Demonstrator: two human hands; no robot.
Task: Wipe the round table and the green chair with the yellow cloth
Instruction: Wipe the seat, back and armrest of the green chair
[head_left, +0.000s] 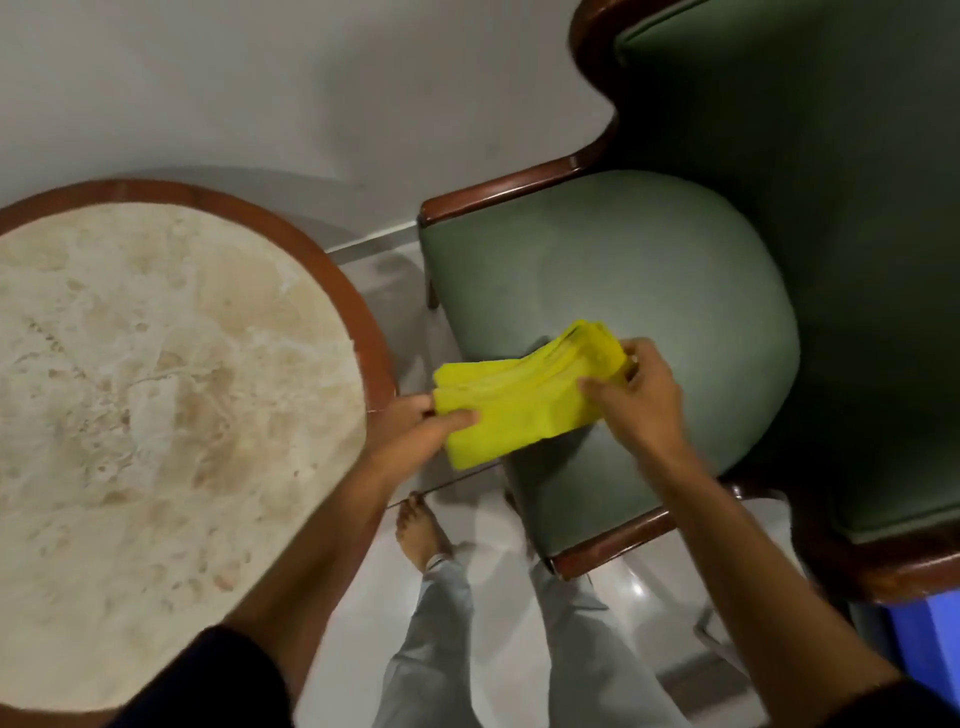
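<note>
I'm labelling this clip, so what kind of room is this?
Probably a sitting room or lounge: a green upholstered armchair with dark wood trim, a round marble-topped side table with a wooden rim and a glossy tiled floor.

dim indoor light | soft motion blur | wide-angle edge distortion

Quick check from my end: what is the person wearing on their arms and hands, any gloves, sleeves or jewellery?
No gloves: the left hand and right hand are bare, as are both forearms. Dark short sleeves show only at the bottom edge, near the upper arms. No watch, rings or bracelets are visible on either wrist or the fingers, though the picture is slightly blurred.
</note>
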